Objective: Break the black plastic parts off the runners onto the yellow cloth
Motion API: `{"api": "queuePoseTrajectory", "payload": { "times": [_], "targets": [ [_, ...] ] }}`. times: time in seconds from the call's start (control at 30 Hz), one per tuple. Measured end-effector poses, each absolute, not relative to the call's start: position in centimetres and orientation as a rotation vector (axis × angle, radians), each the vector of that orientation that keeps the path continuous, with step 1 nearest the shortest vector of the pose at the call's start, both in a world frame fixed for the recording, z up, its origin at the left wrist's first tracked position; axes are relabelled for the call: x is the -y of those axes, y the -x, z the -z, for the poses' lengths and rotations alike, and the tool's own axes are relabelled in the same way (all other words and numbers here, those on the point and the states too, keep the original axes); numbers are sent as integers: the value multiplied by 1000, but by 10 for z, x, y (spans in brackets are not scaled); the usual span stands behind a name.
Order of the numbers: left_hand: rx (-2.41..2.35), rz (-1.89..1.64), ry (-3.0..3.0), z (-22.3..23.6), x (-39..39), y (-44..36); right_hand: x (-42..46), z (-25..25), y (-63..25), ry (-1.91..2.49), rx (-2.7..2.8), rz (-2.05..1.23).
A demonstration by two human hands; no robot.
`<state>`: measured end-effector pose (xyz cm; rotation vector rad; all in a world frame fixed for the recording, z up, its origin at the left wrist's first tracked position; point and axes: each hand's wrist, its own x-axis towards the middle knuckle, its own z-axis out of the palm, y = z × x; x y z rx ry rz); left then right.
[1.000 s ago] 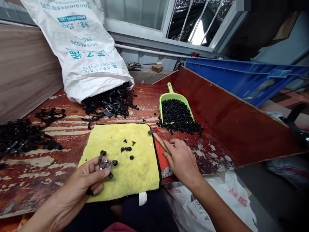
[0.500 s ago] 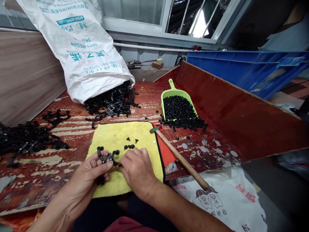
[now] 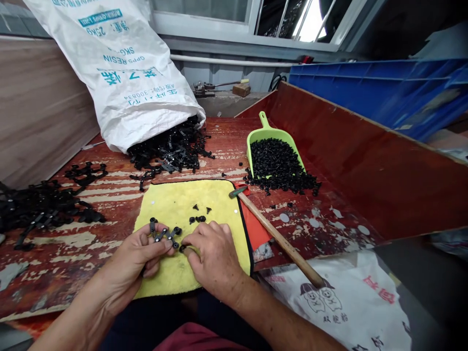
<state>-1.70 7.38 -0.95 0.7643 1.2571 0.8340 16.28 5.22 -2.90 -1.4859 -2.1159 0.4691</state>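
Note:
My left hand [image 3: 144, 253] is closed on a jointed black plastic linkage [image 3: 165, 236] with round ends, held above a yellow cloth [image 3: 190, 195]. Close to its lower right end, my right hand [image 3: 215, 253] pinches a small black plug [image 3: 183, 248] between thumb and forefinger. Whether the plug touches the linkage I cannot tell. Several more black plugs [image 3: 200, 219] lie on the cloth just beyond my right fingers. A wooden-handled hammer [image 3: 283, 243] rests to the right, its head at the cloth's edge.
A green dustpan [image 3: 263, 130] heaped with black plugs stands at the back right. Black linkages [image 3: 168, 151] spill from a white sack [image 3: 146, 87], with another pile [image 3: 44, 207] at left. A red-brown board [image 3: 336, 156] walls the right side, beside a blue crate [image 3: 365, 92].
The view has shifted slightly. My right fingers have drawn a little away from the linkage's end and spread somewhat, showing the small plug. My left hand keeps its hold on the linkage.

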Motion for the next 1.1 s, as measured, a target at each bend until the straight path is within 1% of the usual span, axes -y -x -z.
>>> {"api": "queuePoseTrajectory", "payload": {
  "times": [0.13,0.57,1.1],
  "targets": [
    [-1236,-812,-745,10,-71,16,-52,29,-163,1477,2115,-477],
    [-1286,-893,-841,26,-69,10,-53,33,-161,1488,2073,-487],
    [-1301,-883,-861,28,-71,14,-53,36,-159,1465,2096,-421]
  ]
}}
